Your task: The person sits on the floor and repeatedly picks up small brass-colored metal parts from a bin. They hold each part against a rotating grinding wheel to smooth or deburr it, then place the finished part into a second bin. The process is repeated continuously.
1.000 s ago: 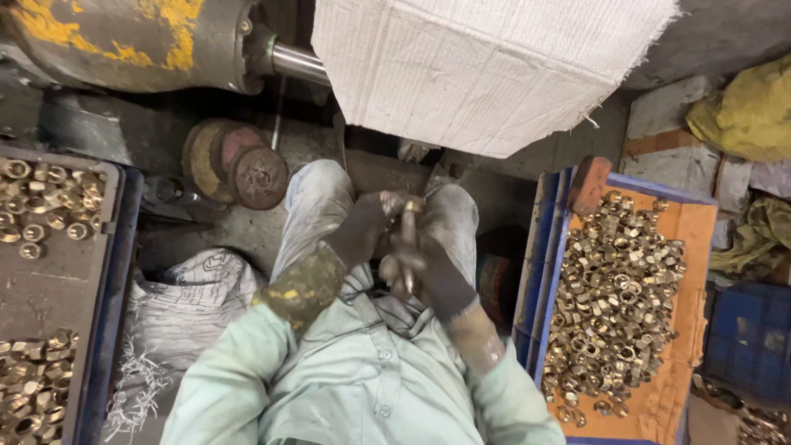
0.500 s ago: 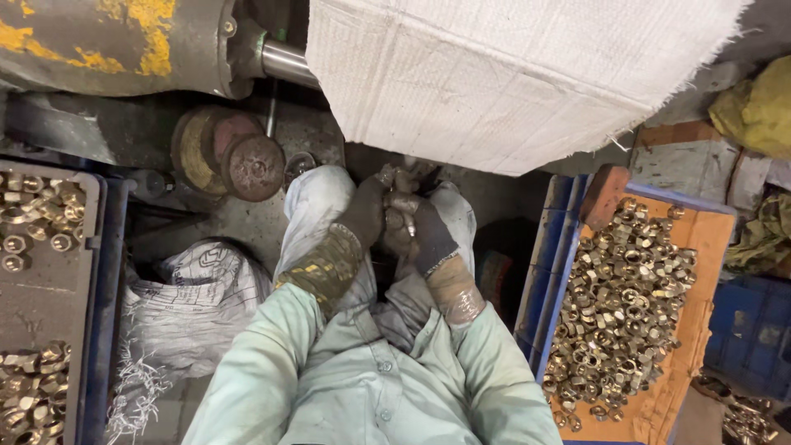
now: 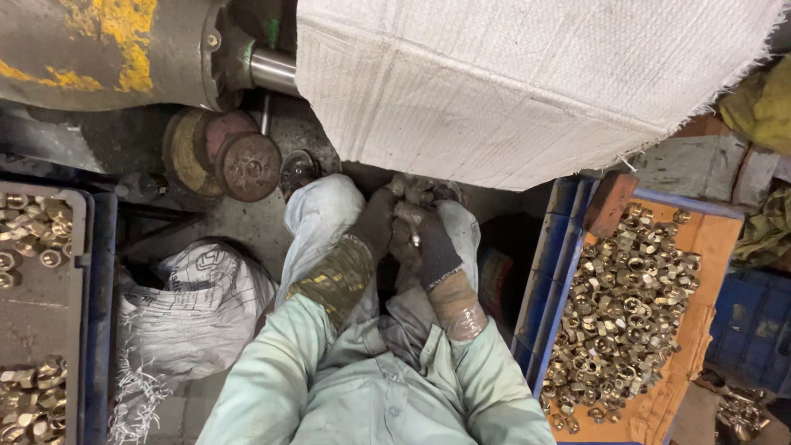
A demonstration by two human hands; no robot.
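Observation:
Both my hands wear dark, dirty gloves and meet above my knees, just below the edge of a white woven cloth (image 3: 511, 82). My left hand (image 3: 375, 224) curls against my right hand (image 3: 427, 243), fingers closed together. A small shiny metal part (image 3: 416, 241) shows between them, mostly hidden by the fingers. My wrists are wrapped in grimy cuffs, and my sleeves are pale green.
An orange-lined blue crate (image 3: 700, 247) with several brass nuts (image 3: 626, 321) stands at my right. A grey tray (image 3: 70, 330) of brass rings lies at my left. A white sack (image 3: 194, 297), rusty discs (image 3: 247, 165) and a yellow-stained machine body (image 3: 107, 49) are ahead.
My joined hands have moved away from my body, up to the edge of the white cloth. The thin piece seen between them earlier is now mostly covered.

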